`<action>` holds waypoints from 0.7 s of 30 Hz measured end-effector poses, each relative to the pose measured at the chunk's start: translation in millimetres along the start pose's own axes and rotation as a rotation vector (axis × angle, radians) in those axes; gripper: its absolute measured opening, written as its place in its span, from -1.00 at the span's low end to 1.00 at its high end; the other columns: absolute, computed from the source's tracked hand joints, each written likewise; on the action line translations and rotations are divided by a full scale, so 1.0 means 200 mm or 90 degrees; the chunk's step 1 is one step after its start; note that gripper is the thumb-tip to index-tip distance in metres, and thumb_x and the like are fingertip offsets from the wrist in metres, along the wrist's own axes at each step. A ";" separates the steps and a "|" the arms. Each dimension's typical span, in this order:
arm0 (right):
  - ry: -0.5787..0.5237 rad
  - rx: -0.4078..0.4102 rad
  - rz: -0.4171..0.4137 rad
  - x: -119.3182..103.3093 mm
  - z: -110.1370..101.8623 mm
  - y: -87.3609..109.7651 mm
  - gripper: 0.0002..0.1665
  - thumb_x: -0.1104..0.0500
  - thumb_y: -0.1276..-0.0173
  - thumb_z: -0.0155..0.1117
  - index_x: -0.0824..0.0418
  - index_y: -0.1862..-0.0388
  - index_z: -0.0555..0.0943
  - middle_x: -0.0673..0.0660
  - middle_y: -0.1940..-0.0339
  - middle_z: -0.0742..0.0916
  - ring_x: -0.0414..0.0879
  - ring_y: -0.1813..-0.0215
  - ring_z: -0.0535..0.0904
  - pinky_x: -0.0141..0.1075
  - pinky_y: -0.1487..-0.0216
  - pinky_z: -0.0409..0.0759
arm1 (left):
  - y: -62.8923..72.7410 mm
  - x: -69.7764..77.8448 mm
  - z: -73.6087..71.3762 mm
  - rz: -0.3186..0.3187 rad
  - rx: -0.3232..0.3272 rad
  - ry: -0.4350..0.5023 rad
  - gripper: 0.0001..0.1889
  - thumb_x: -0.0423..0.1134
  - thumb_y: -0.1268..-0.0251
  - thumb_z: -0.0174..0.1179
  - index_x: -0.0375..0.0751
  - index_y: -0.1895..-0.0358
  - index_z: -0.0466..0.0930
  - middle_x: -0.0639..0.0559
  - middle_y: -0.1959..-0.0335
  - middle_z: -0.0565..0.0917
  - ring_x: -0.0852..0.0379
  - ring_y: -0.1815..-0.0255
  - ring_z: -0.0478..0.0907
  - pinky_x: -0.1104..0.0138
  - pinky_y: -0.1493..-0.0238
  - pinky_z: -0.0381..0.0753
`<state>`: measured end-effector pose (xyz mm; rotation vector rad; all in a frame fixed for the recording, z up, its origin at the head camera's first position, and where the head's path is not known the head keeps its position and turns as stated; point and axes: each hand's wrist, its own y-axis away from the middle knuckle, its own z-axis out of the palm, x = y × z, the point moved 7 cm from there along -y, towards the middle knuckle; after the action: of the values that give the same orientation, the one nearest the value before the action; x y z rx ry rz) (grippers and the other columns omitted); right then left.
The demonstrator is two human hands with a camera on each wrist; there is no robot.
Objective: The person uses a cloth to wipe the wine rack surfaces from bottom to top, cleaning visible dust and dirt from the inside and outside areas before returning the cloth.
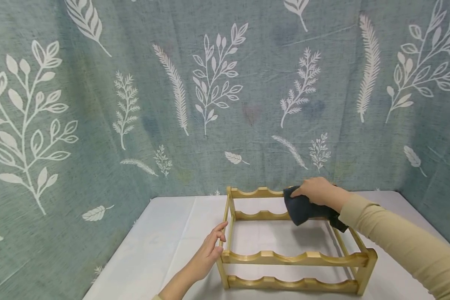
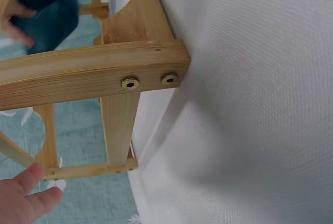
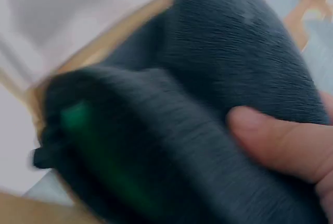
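A two-tier wooden rack (image 1: 290, 258) with scalloped rails stands on the white table. My right hand (image 1: 318, 191) grips a dark blue-grey cloth (image 1: 299, 209) over the rack's back right part. In the right wrist view the thumb (image 3: 276, 140) presses on the folded cloth (image 3: 223, 52), and a patch of green shows inside the fold. My left hand (image 1: 209, 252) rests at the rack's left side, fingers extended along the upper side bar (image 1: 226, 212). The left wrist view shows its fingertips (image 2: 44, 198) close to the wooden frame (image 2: 93, 67).
The white tabletop (image 1: 164, 233) stretches out to the left of the rack. Behind it hangs a blue-green curtain (image 1: 225, 100) with white leaf prints, which also closes off both sides.
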<state>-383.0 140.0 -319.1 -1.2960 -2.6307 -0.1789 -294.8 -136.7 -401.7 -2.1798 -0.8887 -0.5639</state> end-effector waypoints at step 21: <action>0.061 0.104 -0.027 -0.40 -0.03 -0.40 -0.42 0.33 -0.27 0.15 -0.17 -0.21 0.45 0.23 0.07 0.57 0.11 0.07 0.53 -0.18 0.25 0.61 | 0.00 0.00 -0.01 -0.001 0.005 -0.023 -0.78 -0.03 -0.45 -0.24 -0.09 0.20 0.25 -0.12 -0.37 0.22 -0.22 -0.28 0.20 -0.20 -0.06 0.25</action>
<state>-399.0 29.0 -332.7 -1.1500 -2.5343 -0.0313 -294.9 -137.8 -401.0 -2.1883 -0.9108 -0.5224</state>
